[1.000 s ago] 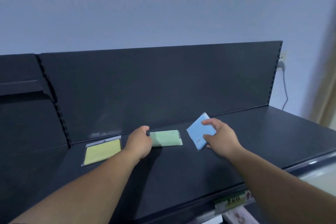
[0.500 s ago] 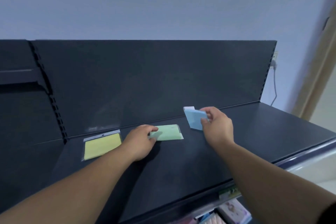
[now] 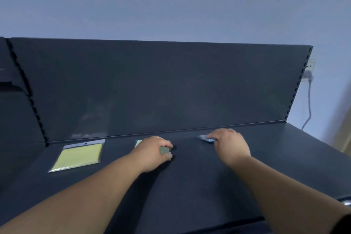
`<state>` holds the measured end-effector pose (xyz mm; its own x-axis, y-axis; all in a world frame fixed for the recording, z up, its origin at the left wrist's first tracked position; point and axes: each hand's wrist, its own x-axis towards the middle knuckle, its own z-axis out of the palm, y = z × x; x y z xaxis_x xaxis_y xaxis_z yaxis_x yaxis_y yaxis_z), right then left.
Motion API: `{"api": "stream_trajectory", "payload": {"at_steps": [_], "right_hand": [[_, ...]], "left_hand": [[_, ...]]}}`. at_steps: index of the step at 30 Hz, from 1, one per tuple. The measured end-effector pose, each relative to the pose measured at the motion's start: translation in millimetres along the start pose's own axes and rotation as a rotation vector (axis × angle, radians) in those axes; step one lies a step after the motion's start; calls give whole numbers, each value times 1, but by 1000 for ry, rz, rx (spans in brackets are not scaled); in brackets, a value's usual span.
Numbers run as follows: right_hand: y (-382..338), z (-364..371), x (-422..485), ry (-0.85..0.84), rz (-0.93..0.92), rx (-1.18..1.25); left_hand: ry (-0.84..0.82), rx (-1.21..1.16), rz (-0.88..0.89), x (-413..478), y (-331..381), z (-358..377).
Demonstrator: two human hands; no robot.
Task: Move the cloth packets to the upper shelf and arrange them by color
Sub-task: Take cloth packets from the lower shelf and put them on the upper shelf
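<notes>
Lining up a row along the rear of the upper shelf (image 3: 284,157) looks like the step in hand. Three cloth pkts sit close to the back panel (image 3: 171,85), reading L to R yellow, green, blue.

Yellow pkt (image 3: 78,156) lies flat and untouched at far L, header strip toward the panel, so its long axis runs approx front-to-back.

Green pkt (image 3: 139,143) is mid-row, mostly hidden under the L hand (image 3: 152,153). One pale corner shows at the hand's L side and its R end shows btw forefinger and thumb, so it seems to lie crosswise, long axis L-R. L hand is curled over it, thumb and forefinger pinching that R end.

Blue pkt (image 3: 206,138) is R of green, w/ a gap of bare shelf btw them. Only a thin sliver pokes out past the fingertips of the R hand (image 3: 230,145), too foreshortened to give its axis. R hand lies palm-down over it, fingers reaching L. Thumb is hidden, so can't tell whether it pinches or only presses.

Key relation: each pkt is directly under its nearer hand, so no cross-reach needed. Green sits slightly nearer the shelf front than blue. Next move prob. calls for L hand squaring green to the row while R hand settles blue in line. Risk: slick wrappers skidding on the smooth shelf.
</notes>
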<state>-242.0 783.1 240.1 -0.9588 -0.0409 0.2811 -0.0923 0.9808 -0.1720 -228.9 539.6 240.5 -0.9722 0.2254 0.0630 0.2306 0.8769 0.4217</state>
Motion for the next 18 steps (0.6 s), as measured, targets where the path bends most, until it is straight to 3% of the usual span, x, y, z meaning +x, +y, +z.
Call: {"api": "stream_trajectory", "payload": {"at_steps": [9, 18], "right_hand": [[36, 11, 24, -107, -82, 181], [-9, 8, 28, -99, -210, 311]], "left_hand": [[91, 38, -165, 25, 21, 19], [196, 70, -249, 10, 23, 16]]}}
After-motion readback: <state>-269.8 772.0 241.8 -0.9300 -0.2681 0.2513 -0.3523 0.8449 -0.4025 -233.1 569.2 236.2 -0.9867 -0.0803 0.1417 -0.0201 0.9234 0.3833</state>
